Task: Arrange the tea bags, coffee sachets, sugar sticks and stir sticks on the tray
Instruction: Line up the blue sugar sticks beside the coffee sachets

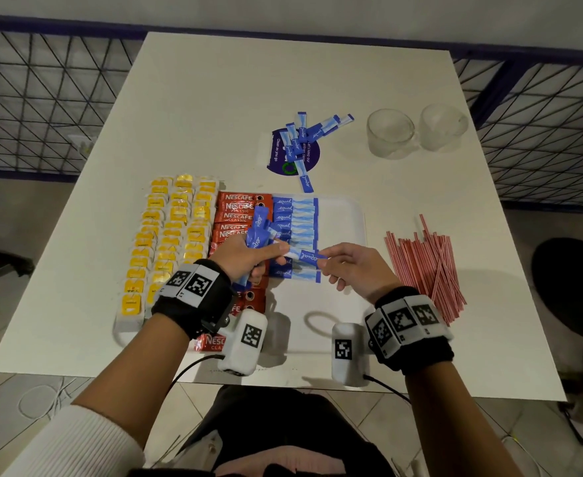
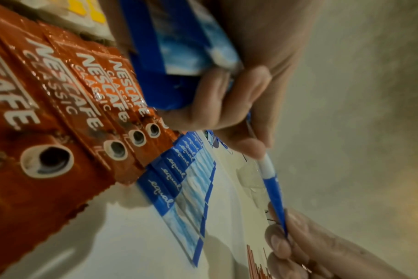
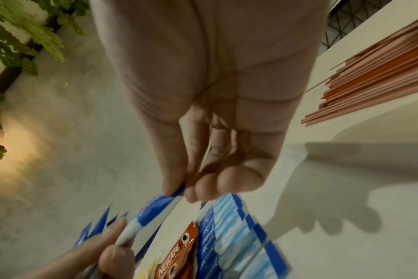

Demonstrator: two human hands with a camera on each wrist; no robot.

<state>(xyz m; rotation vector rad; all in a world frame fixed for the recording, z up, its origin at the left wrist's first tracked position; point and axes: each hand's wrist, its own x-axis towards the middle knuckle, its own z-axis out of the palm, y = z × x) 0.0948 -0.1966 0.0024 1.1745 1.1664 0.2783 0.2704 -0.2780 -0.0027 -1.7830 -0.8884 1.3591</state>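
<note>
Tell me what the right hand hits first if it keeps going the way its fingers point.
The right hand points left, pinching one end of a sugar stick. Straight on, it would probably meet the left hand, which holds the stick's other end plus a bundle of sugar sticks. Height above the tray is unclear.

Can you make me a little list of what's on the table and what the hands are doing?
left hand: grips a bunch of sugar sticks
right hand: pinches one sugar stick, the left thumb on its other end
tray: tea bags, coffee sachets, a sugar stick row
off tray: stir sticks, loose sugar sticks, two glass cups
</note>
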